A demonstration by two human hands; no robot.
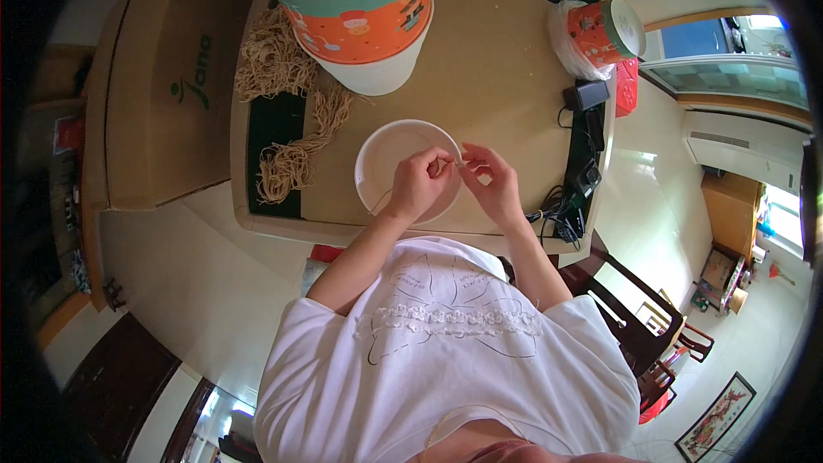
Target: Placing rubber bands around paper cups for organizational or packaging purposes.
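Note:
Above a white round bowl [374, 173], my two hands meet with their fingertips close together. My left hand [418, 184] is closed around a thin tan cord, and a strand of it trails down by the wrist over the bowl's left side. Thumb and index finger of my right hand [493, 184] pinch at the cord's end, the other fingers curled loosely. Exactly how the cord runs between the fingertips is too small to make out. Bundles of tan cord [287, 167] lie to the left, with a larger heap [276, 56] farther back.
A big orange and green paper bucket [364, 26] stands in a white tub behind the bowl. At the back right, a smaller orange bucket [591, 34] lies tilted in plastic. Black adapters [586, 96] and cables line the table's right edge. A large cardboard box [171, 86] stands left.

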